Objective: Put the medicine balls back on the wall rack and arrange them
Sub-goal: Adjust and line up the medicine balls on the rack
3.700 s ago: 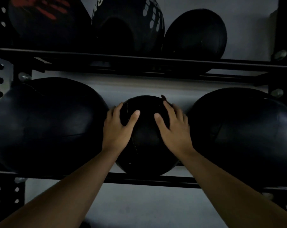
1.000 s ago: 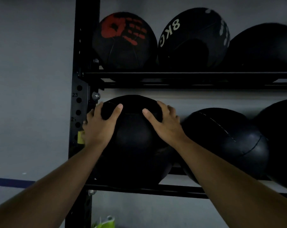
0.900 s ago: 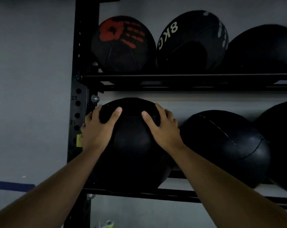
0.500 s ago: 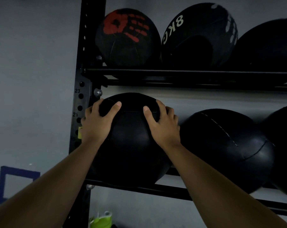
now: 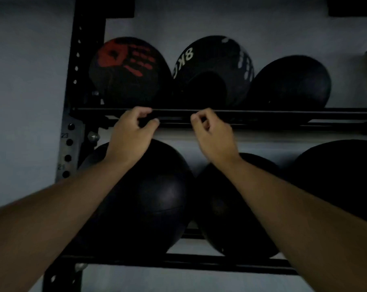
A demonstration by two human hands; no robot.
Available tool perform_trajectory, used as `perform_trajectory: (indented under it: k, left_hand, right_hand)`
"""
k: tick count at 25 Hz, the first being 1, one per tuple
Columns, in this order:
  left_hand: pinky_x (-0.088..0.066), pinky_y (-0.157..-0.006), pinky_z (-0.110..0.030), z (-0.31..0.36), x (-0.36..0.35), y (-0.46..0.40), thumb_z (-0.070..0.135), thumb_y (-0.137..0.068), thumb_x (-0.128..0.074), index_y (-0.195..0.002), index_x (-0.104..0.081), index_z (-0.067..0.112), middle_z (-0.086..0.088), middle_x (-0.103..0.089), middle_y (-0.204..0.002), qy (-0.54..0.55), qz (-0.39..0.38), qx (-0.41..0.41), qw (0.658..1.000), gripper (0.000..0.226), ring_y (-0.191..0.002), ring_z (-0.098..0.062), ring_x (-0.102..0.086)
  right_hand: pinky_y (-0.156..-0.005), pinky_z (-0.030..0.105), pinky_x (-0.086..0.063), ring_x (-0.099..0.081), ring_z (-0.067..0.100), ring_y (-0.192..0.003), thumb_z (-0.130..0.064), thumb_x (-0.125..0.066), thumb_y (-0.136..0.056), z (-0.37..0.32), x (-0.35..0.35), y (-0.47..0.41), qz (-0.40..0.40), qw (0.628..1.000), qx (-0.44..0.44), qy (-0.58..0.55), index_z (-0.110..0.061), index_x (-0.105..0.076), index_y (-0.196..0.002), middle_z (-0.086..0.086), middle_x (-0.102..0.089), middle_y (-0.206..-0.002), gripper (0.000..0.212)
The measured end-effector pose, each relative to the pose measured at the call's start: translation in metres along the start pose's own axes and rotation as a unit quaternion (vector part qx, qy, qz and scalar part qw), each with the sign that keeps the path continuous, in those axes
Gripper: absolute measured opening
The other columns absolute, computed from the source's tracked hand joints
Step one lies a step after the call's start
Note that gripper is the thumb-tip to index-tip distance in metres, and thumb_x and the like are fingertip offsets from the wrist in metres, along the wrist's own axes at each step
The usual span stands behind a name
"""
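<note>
Three black medicine balls sit on the lower shelf of the black wall rack [image 5: 82,60]: one at the left [image 5: 151,205], a smaller one in the middle [image 5: 224,220] and a large one at the right [image 5: 338,178]. On the upper shelf rest a ball with a red handprint [image 5: 127,72], a ball marked 8KG [image 5: 212,68] and a plain black ball [image 5: 290,83]. My left hand [image 5: 132,129] and my right hand [image 5: 212,131] hover in front of the upper shelf rail [image 5: 283,113], above the left ball. Their fingers are loosely curled and hold nothing.
The rack's left upright has numbered holes and a bolt [image 5: 93,136]. The lower shelf rail [image 5: 199,263] runs under the balls. A grey wall [image 5: 26,91] lies behind and to the left. The light is dim.
Both hands have let go of the left lower ball and risen to the upper shelf rail. The ball stays on the lower shelf. The view has tilted upward.
</note>
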State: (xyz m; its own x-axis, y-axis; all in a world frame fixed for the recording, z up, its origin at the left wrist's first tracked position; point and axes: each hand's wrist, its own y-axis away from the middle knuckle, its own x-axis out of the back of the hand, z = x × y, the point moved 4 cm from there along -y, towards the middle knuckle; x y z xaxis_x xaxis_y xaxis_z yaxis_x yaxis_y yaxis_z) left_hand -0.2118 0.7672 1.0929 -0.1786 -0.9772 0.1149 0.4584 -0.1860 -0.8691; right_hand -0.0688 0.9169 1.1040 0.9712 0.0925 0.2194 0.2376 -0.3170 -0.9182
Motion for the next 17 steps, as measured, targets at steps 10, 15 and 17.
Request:
perform_trajectory:
  k: [10,15,17]
  left_hand:
    - [-0.059,-0.097,-0.036,0.207,-0.19,-0.07,0.019,-0.106,-0.064,-0.115,-0.079,0.008,-0.009,-0.079,-0.118,0.017,0.1,-0.204,0.974,0.021,-0.106,-0.02,-0.073]
    - [-0.045,-0.124,-0.044,0.255,-0.279,-0.092,0.035,-0.115,-0.05,-0.152,-0.06,0.018,-0.008,-0.055,-0.162,-0.047,0.013,-0.166,0.985,0.042,-0.146,-0.027,-0.056]
    - [-0.025,-0.137,-0.05,0.266,-0.309,-0.098,0.053,-0.116,-0.041,-0.169,-0.042,0.029,-0.004,-0.033,-0.181,-0.082,-0.053,-0.159,0.982,0.058,-0.167,-0.031,-0.032]
  right_hand:
    - [-0.076,0.028,-0.037,-0.061,0.026,-0.099,-0.035,-0.048,-0.106,0.123,0.267,-0.147,0.182,0.976,0.039,0.11,-0.008,-0.065,-0.109,0.01,-0.067,-0.107,0.032]
    - [-0.119,0.049,-0.033,-0.038,0.045,-0.145,-0.068,-0.041,-0.101,0.206,0.276,-0.182,0.071,0.987,-0.124,0.079,-0.02,-0.039,-0.154,0.019,-0.034,-0.161,0.072]
    - [-0.125,0.052,-0.029,-0.035,0.042,-0.152,-0.079,-0.034,-0.095,0.22,0.265,-0.188,0.02,0.986,-0.166,-0.024,-0.02,-0.021,-0.166,0.018,-0.027,-0.17,0.093]
